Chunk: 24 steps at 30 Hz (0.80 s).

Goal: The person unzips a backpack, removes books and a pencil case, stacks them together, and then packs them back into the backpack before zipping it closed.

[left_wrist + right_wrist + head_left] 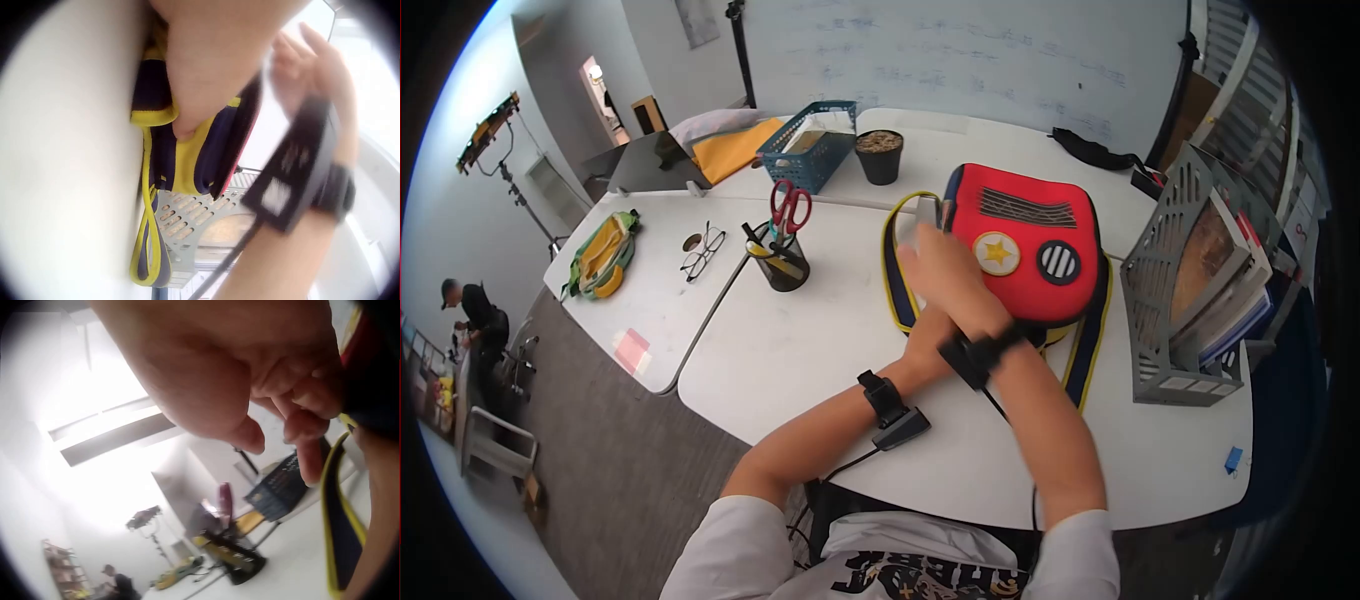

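Note:
A red backpack (1025, 275) with navy and yellow trim lies on the table, a star badge and a striped badge on its front. My right hand (948, 268) is over the bag's left edge, crossing above my left wrist. In the right wrist view that right hand (250, 375) has loosely bent fingers, the thumb apart, and nothing between them. Lower down, my left hand (930, 342) is at the bag's near left side. One left digit rests on the yellow trim (186, 165); the other left fingers are hidden. A grey flat piece (927, 210) shows beyond my right hand.
A black pen cup (785, 268) with red-handled scissors (790, 205) stands left of the bag. Behind are a blue basket (825, 165) and a dark pot (880, 165). A grey file holder (1155, 300) stands to the right. Glasses (703, 252) lie on the left.

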Motion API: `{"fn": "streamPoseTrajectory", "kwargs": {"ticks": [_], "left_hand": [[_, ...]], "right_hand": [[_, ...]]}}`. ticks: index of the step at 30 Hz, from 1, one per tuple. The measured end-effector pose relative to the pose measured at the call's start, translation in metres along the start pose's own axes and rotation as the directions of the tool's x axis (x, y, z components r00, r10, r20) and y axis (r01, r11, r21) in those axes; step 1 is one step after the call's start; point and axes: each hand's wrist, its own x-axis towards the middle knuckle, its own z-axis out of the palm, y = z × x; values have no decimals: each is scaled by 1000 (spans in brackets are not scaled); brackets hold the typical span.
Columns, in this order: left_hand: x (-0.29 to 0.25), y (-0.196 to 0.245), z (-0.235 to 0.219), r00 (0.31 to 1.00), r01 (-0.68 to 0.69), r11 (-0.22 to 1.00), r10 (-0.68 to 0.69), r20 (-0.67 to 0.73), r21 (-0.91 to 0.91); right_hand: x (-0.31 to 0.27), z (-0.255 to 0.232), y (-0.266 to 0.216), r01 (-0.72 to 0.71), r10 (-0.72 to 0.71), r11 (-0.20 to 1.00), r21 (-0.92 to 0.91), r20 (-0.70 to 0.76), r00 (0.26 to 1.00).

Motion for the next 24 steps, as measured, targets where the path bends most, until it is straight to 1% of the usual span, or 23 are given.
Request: {"fn": "streamPoseTrajectory", "kwargs": {"ticks": [1,2,3,4,5,6,7,8,9,10,11,12,13,14,15,16,17,18,19,20,21,23,24], "left_hand": [[-6,-36,21,1000,27,998,-26,7,-53],[-10,-47,37,993,55,960,-81,-84,-276],[-1,-49,39,980,102,957,-144,-140,-272],[4,-49,34,960,151,950,-208,-190,-273],[2,-32,23,953,165,948,-224,-202,-271],[3,-1,9,961,183,980,-196,-193,-84],[5,16,3,971,183,978,-164,-176,103],[6,17,2,971,177,979,-157,-179,103],[7,18,2,966,202,979,-192,-175,41],[8,21,0,959,228,973,-229,-167,-21],[8,24,-2,960,228,974,-228,-165,-22],[8,27,-4,963,194,981,-196,-184,-32],[8,30,-5,965,157,986,-164,-202,-50],[7,30,-5,963,188,982,-190,-190,-28],[6,32,-4,959,217,976,-216,-181,-16],[6,33,-5,956,242,970,-239,-169,-6],[6,30,-4,965,212,977,-210,-159,-5],[7,33,-6,966,212,976,-217,-143,-47],[7,30,-5,971,186,982,-187,-148,-26],[8,29,-5,974,163,987,-161,-158,0],[9,30,-6,976,159,987,-162,-143,-33],[8,30,-5,974,176,983,-181,-135,-48],[8,31,-6,970,195,980,-200,-135,-50]], "right_hand": [[-27,-13,-6,83,-86,995,49,77,993],[-54,-27,-10,179,-177,984,0,149,973],[-78,-43,-11,176,-169,984,-10,245,955],[-93,-54,-2,179,-168,984,-1,337,926],[-102,-50,21,162,-127,985,-59,390,912],[-106,-52,38,141,-72,981,-135,423,903],[-108,-52,58,112,-32,980,-166,425,905],[-105,-53,69,114,-33,979,-170,420,907],[-104,-54,77,64,-22,986,-154,262,965],[-103,-56,80,19,-6,992,-129,101,995],[-97,-59,81,43,-58,983,-176,-79,995],[-88,-64,81,52,-111,973,-227,-254,961],[-79,-75,77,147,-236,960,-239,-403,884],[-71,-80,88,130,-237,953,-272,-407,882],[-62,-81,114,145,-261,906,-397,-258,930],[-54,-76,141,171,-255,843,-509,-100,962],[-45,-60,165,211,-266,920,-332,-130,955],[-40,-50,187,250,-273,957,-143,-165,948],[-39,-50,196,268,-287,946,-179,-89,954],[-38,-52,193,294,-302,933,-207,-11,953],[-36,-56,190,280,-289,935,-218,-10,957],[-33,-68,172,191,-190,981,-21,41,981],[-32,-63,181,183,-182,983,-24,39,982]]}}
